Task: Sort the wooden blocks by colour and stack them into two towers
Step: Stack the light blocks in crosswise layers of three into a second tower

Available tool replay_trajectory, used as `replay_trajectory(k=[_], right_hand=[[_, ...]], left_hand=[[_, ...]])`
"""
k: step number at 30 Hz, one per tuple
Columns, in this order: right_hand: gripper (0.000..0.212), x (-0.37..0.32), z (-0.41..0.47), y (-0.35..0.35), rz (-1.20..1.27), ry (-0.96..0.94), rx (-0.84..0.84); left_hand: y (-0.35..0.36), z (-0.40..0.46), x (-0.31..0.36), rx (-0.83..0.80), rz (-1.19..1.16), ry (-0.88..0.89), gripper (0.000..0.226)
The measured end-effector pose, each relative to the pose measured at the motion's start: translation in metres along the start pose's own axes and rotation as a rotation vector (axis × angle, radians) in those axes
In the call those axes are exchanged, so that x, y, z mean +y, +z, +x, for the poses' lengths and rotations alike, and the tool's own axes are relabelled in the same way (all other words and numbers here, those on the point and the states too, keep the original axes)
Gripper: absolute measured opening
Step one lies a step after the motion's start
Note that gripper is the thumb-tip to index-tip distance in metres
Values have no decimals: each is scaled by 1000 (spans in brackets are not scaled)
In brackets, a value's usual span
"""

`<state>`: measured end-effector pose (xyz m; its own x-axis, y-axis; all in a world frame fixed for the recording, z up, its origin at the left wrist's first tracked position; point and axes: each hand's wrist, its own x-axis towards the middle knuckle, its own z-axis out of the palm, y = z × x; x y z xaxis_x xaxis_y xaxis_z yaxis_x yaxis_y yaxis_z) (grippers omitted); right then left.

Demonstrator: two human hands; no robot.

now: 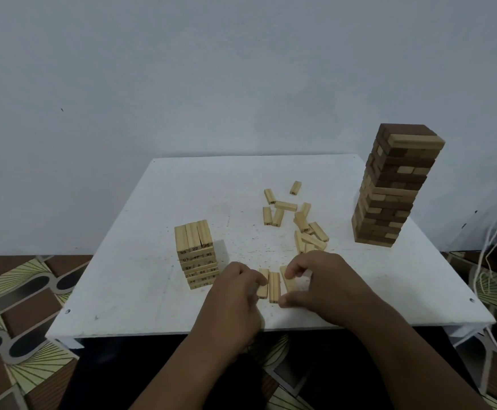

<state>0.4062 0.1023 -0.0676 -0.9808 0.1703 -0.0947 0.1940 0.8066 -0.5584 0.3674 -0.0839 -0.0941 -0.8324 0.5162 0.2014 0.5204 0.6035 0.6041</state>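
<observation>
- Fingers of the left hand (235,287) curl round the outer long side of the leftmost of three pale blocks (274,287) lying side by side on the white table (140,291); the fingers are closed against that block.
- Fingers of the right hand (321,279) pinch the rightmost block of the same row, thumb at its near end, fingertips over its far end; the middle block lies free between the two hands.
- Judged step: squaring three pale blocks into a layer for transfer.
- Just left of the hands stands the pale tower (197,255), low, several layers high, its top layer of three blocks complete, numbers printed on the block ends.
- Beyond the hands, toward the table centre, lie the loose pale blocks (297,220), scattered and partly piled, not yet stacked.
- Far right of the hands rises the mixed tower (395,184), tall, mostly dark blocks with pale ones lodged in many layers and one pale block near its top.
- Progress, as a judgement: early to middle. The pale tower is begun; no dark-only tower exists; the mixed tower remains to be sorted.
</observation>
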Motion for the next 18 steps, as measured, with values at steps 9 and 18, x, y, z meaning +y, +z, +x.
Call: replay_trajectory(k=[9,18], right_hand=[[30,4,2,8,36,-89,6],[29,1,0,8,6,-142,32]], left_hand=[[-5,1,2,28,-37,-15,23],[-6,2,3,75,-70,-40,17]])
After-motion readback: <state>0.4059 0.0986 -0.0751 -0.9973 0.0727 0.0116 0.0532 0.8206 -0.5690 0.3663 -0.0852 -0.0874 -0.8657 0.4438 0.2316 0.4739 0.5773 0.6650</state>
